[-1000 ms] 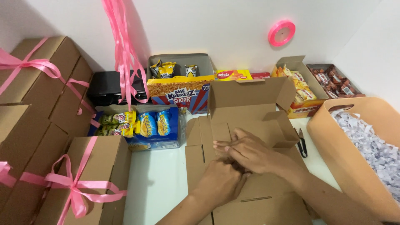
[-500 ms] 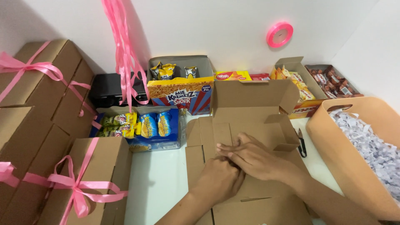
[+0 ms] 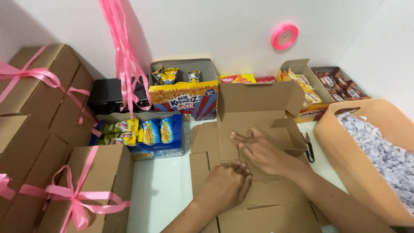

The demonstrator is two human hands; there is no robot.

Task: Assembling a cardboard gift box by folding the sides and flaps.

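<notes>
Two bare hands and forearms, seen from above.

Left hand (image 3: 225,185) and right hand (image 3: 263,149): no sleeves, gloves, rings, bracelets or watch visible; short, plain fingernails; forearms uncovered down to the frame's lower edge.

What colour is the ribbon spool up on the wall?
Pink. The ribbon spool shows best in the head view, on the white wall above the cardboard box.

White walls (image 3: 207,30) meet in a corner at upper right, evenly lit, with soft shadow at far left. A pink ribbon spool (image 3: 284,36) hangs on the rear wall; pink ribbon strands (image 3: 123,56) hang down it farther left. A white bench (image 3: 161,190) stands beneath, reaching both walls.
</notes>
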